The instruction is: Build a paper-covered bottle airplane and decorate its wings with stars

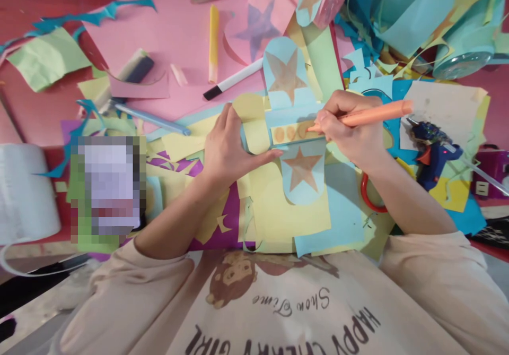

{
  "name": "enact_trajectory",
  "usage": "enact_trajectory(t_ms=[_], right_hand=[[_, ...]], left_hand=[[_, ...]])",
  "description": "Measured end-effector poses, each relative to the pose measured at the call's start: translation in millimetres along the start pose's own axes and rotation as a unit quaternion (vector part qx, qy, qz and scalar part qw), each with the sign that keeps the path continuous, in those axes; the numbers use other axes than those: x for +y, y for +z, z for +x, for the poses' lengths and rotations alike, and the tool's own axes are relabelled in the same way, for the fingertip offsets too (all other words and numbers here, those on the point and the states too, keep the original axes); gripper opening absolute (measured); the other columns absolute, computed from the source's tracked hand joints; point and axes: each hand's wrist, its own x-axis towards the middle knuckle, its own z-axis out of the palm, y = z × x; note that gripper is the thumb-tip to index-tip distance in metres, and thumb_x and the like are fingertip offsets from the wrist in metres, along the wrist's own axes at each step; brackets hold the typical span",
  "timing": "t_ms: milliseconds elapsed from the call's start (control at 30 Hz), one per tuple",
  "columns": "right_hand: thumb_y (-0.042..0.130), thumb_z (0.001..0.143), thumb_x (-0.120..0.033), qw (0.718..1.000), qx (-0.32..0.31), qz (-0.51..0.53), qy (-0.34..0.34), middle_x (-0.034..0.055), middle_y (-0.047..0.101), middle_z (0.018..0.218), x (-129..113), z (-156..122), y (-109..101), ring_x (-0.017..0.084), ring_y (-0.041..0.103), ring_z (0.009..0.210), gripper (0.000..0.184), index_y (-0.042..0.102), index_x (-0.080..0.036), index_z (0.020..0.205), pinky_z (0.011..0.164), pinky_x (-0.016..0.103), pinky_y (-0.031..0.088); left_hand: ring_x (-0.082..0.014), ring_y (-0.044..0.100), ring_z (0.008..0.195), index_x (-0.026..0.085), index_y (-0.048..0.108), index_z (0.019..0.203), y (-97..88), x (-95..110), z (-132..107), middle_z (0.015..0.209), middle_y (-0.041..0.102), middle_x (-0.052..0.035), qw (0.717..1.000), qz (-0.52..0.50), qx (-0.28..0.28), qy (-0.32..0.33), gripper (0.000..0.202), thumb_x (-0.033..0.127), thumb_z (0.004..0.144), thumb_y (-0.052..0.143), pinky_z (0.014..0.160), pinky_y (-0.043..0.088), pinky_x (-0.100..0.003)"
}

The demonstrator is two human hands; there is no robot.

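My right hand [353, 127] grips an orange marker [376, 113], its tip on a pale yellow strip [300, 133] with brownish-orange circles along it. That strip lies across a light blue paper cutout. Above the strip the cutout has a rounded end with a brown star [287, 76]; below it, another rounded end carries a second brown star [302, 167]. My left hand [226, 150] rests on the papers just left of the cutout, thumb stretched toward the strip and fingers pointing away from me. Yellow paper [292, 217] lies beneath the cutout.
A white marker with a black cap [234, 79], a yellow marker [213, 44] and a blue pen [153, 119] lie left of centre. At right are a blue glue gun [435, 164] and red-handled scissors [369, 196]. A phone-like blurred object [109, 185] is left, among paper scraps.
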Motion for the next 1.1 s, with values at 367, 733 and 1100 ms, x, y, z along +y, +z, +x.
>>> enact_trajectory(t_ms=[367,733,1100], right_hand=[[0.059,0.087,-0.034,0.994,0.069,-0.036,-0.081,-0.0036,0.051,0.052,5.9,-1.6,5.4,0.011,0.05,0.048,0.035,0.044,-0.023,0.057,0.047,0.028,0.037],[0.061,0.086,-0.032,0.995,0.047,-0.042,-0.083,-0.0029,0.053,0.052,2.1,-2.3,5.2,0.011,0.05,0.049,0.036,0.045,-0.023,0.055,0.047,0.028,0.04],[0.061,0.083,-0.028,0.996,0.016,-0.052,-0.069,-0.0037,0.048,0.05,3.0,-2.3,3.3,0.01,0.041,0.047,0.036,0.042,-0.023,0.052,0.044,0.028,0.031]], left_hand=[[-0.0335,0.059,0.111,0.028,0.04,0.127,-1.5,4.1,1.2,0.115,0.056,-0.0106,1.0,-0.011,-0.007,-0.015,0.088,0.084,0.062,0.062,0.091,0.05,-0.047],[-0.0344,0.059,0.112,0.027,0.039,0.127,-1.3,1.9,1.9,0.119,0.056,-0.0121,1.0,-0.006,-0.004,-0.008,0.092,0.082,0.059,0.067,0.09,0.051,-0.048],[-0.0345,0.058,0.114,0.027,0.039,0.127,-1.4,0.6,0.5,0.121,0.055,-0.0122,1.0,-0.021,-0.001,0.007,0.087,0.079,0.063,0.067,0.089,0.051,-0.047]])
